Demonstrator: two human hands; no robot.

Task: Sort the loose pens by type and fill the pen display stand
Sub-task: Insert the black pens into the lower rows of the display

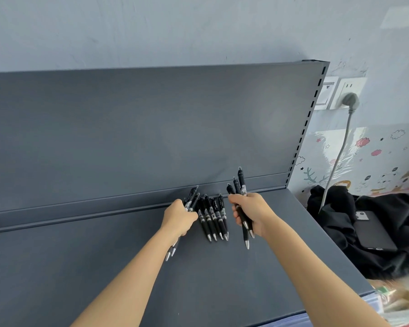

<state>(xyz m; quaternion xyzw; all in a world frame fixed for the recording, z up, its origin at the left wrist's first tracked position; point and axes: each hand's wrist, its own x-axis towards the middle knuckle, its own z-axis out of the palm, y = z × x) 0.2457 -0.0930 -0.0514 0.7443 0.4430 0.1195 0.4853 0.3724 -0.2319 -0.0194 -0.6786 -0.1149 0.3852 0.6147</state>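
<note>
Two bare forearms (pixel 128 279) reach over the grey shelf (pixel 69 267). The left hand (pixel 178 217) has its fingers curled round a bundle of black pens (pixel 192 200); the right hand (pixel 252 212) grips three pens (pixel 240 182), fingers closed round them. Between the hands, a row of loose pens (pixel 213 218) lies on the shelf near its back panel (pixel 128 138). Off to the right, a black garment (pixel 335 208) holds a dark device (pixel 373 234)
</note>
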